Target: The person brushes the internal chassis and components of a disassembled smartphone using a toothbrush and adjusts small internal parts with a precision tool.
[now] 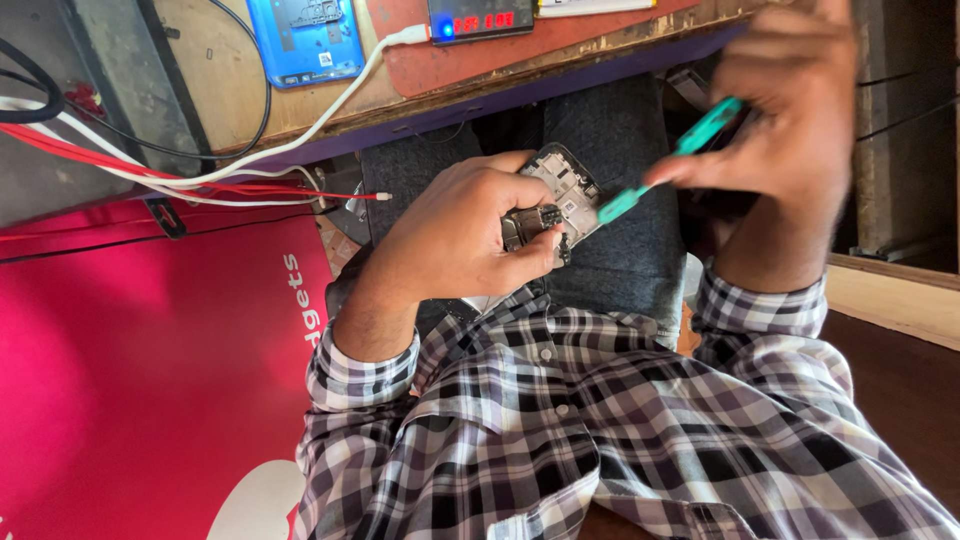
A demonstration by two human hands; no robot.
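The left hand [455,235] is closed around an opened phone chassis with exposed grey circuit board [555,195], held over the lap below the wooden bench edge [560,75]. The right hand [790,110] pinches a slim teal plastic pry tool [665,165], its long axis slanting down-left, tip touching the board. Judged step: prying at an internal part; the next move calls for light, steady leverage.

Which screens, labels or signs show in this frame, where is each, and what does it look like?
Digital display: top centre on the bench, dark rectangle, red digits, blue light at its left.
Blue device: top left on the bench, flat blue rectangle with a small white sticker at its lower right.
Red banner: left, large magenta sheet with white lettering and a white shape.
White strip: top edge, pale flat label; details too small.
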